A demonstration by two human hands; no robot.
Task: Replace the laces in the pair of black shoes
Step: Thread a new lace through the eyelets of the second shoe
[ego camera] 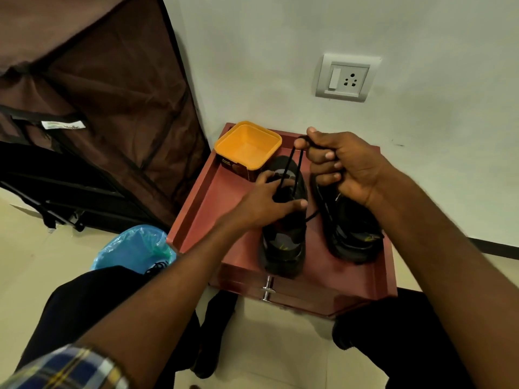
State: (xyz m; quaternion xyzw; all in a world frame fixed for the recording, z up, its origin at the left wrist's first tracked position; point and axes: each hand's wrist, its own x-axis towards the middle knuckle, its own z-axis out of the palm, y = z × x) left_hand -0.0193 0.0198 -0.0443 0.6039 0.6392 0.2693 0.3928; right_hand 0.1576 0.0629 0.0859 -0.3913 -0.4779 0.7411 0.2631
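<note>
While both black shoes stand side by side on the red worktop (317, 273), the left hand (266, 202) rests on the left shoe (283, 237), fingers spread over its eyelet area and pressing it down. The right hand (345, 167), raised above the far end of the right shoe (348, 228), has its fingers curled round the black lace (293, 167), whose two strands run taut down to the left shoe. At the far left corner sits an open yellow container (247, 147). A blue plastic bag (134, 248) lies on the floor to the left.
</note>
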